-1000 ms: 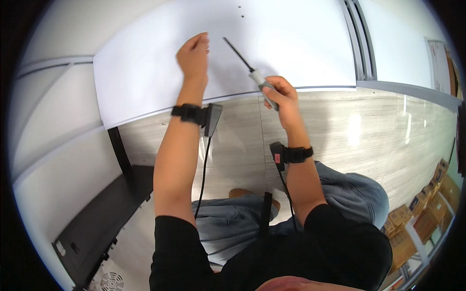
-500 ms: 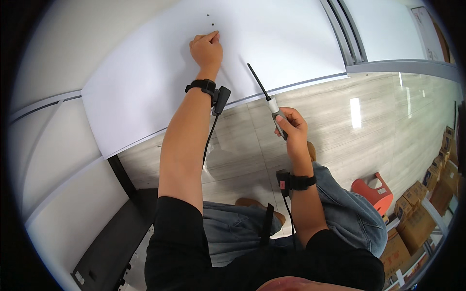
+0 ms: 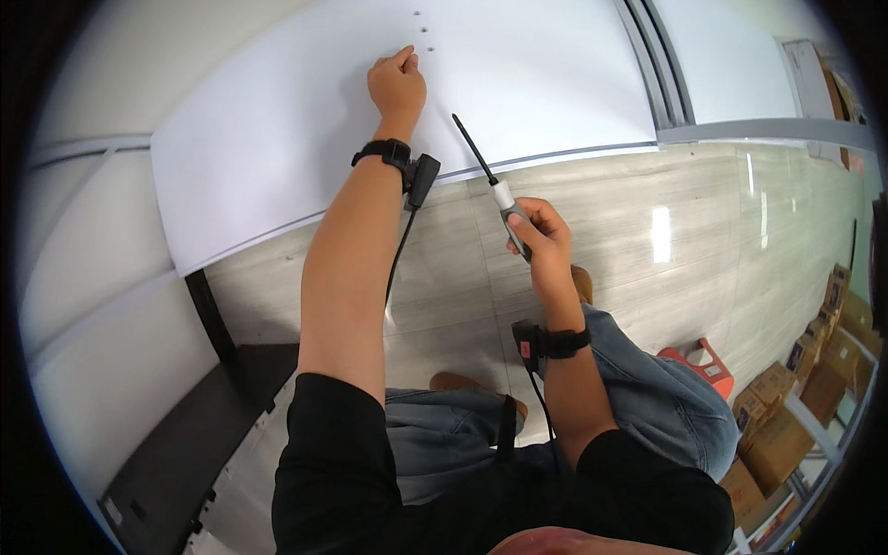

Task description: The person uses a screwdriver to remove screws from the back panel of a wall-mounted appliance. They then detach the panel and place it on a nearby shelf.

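Grey and white at the handle, the screwdriver [image 3: 500, 192] sat in the right hand [image 3: 544, 229], fingers wrapped round it, black shaft slanting toward the white table [image 3: 555, 83]. I judged it stiff and fairly light, best held by that thick handle rather than the slim, perhaps slippery shaft. The left hand [image 3: 397, 88] was at the table, fingers curled; I couldn't tell how tightly, or whether they pinched anything. Just beyond lay three small dark pieces [image 3: 425, 30]. Farther out I saw cardboard boxes [image 3: 772, 449].
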`<state>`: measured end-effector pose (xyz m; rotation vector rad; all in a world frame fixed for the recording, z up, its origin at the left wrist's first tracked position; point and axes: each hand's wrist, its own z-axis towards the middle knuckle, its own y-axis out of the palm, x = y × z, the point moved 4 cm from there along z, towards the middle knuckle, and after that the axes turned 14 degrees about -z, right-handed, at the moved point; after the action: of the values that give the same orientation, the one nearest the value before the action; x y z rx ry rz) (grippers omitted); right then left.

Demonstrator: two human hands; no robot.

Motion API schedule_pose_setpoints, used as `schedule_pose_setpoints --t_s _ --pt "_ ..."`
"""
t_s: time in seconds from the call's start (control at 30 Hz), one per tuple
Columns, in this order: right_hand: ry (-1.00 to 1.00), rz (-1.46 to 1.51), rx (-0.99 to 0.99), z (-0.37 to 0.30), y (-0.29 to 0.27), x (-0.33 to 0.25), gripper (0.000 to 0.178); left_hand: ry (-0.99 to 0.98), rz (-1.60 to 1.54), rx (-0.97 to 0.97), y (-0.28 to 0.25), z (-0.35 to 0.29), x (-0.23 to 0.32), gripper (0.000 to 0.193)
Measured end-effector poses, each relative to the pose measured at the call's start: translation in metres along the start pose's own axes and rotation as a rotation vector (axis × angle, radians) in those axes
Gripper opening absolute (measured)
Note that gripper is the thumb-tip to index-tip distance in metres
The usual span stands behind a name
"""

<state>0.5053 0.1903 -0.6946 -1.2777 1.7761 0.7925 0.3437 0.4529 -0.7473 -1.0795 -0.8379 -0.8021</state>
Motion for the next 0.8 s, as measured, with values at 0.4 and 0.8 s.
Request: schedule_pose_setpoints --t_s 0.4,0.8 --pt "0.124 -0.177 -0.81 -0.058 0.148 0.02 0.025 -0.67 -0.854 0.463 -0.285 -0.177 0.073 0.034" --pt "0.09 -0.231 -1.348 -0.122 0.17 0.004 0.04 -0.521 -0.784 0.8 -0.35 -0.284 0.122 0.03"
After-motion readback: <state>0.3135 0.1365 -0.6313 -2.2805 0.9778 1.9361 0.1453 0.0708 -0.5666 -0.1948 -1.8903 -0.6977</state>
